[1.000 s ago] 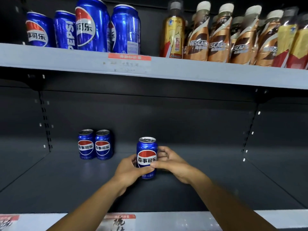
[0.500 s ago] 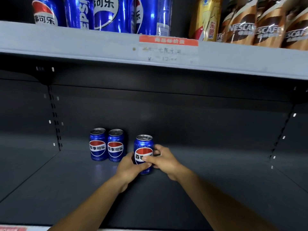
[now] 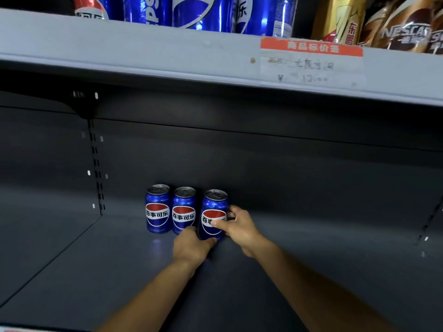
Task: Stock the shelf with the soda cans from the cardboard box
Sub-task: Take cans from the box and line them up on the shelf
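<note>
A blue soda can [image 3: 214,207] stands upright near the back of the dark grey shelf [image 3: 311,248], just right of two matching cans [image 3: 157,209] [image 3: 184,210] that stand side by side. My right hand [image 3: 236,226] holds the can from its right side, thumb across the logo. My left hand [image 3: 191,248] holds its lower left side at the base. The cardboard box is out of view.
The upper shelf [image 3: 167,51] overhangs close above, carrying tall blue cans [image 3: 191,10] and brown coffee bottles [image 3: 402,27], with a price tag [image 3: 311,61] on its edge. Slotted uprights [image 3: 96,164] run down the back wall. Bare shelf floor extends right of the cans.
Both hands have pushed the held can back and left along the shelf until it stands next to the two cans. The camera has moved closer and lower.
</note>
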{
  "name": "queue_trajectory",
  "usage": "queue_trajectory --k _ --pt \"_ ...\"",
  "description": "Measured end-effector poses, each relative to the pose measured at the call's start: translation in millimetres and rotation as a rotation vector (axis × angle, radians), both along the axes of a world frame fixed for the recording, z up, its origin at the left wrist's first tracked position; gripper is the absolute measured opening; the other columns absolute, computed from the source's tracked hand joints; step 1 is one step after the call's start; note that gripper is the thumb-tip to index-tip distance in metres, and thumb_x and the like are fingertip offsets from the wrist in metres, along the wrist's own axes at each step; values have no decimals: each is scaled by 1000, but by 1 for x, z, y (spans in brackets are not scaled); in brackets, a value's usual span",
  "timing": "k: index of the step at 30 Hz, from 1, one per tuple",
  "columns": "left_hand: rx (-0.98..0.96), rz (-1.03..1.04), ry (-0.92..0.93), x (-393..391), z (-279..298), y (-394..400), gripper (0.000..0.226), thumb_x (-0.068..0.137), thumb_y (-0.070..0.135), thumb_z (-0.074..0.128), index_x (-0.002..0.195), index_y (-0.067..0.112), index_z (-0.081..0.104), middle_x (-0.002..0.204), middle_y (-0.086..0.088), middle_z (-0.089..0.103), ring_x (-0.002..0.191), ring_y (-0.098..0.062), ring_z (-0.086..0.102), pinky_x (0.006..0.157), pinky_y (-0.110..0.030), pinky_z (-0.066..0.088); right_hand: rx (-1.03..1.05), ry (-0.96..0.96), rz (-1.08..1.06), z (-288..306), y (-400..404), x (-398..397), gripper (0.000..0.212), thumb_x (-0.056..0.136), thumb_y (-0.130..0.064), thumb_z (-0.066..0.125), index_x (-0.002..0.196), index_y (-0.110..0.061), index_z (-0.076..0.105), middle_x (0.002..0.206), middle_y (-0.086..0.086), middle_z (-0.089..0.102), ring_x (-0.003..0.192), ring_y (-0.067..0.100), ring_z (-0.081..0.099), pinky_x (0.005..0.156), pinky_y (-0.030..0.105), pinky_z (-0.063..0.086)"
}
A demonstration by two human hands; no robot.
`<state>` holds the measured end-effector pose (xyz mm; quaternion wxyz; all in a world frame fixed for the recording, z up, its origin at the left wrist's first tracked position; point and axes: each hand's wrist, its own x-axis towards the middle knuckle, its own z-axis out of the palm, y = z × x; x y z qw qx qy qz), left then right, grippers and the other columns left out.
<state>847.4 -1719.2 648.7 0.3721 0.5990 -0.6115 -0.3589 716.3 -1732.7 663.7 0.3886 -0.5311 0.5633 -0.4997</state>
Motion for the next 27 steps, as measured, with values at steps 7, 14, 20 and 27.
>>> queue_trajectory --k 7,14,20,27 --pt "53 -35 -29 8 -9 -10 24 76 19 75 96 12 65 87 0 68 82 -13 62 63 -20 44 26 -7 -35 -5 -14 7 38 80 -3 72 114 -14 57 114 7 66 104 20 64 94 41 53" --pt "73 -35 31 10 -6 -12 25 75 17 76 96 17 61 88 0 66 86 -14 63 77 -26 51 22 15 -37 -4 -18 9 40 82 0 69 118 -9 55 115 9 64 104 20 63 94 35 51" --pt "81 -30 70 14 -5 -12 30 78 13 76 95 20 52 86 4 60 85 -11 58 76 -22 45 24 6 -70 -6 -21 10 45 84 1 67 123 -8 46 117 6 61 102 17 60 89 32 51" --pt "93 -23 136 13 -1 -8 34 78 8 74 83 27 46 82 1 60 89 -18 61 89 -29 50 18 31 -90 -7 -21 11 50 84 0 67 127 -5 44 124 10 58 104 17 57 92 32 50"
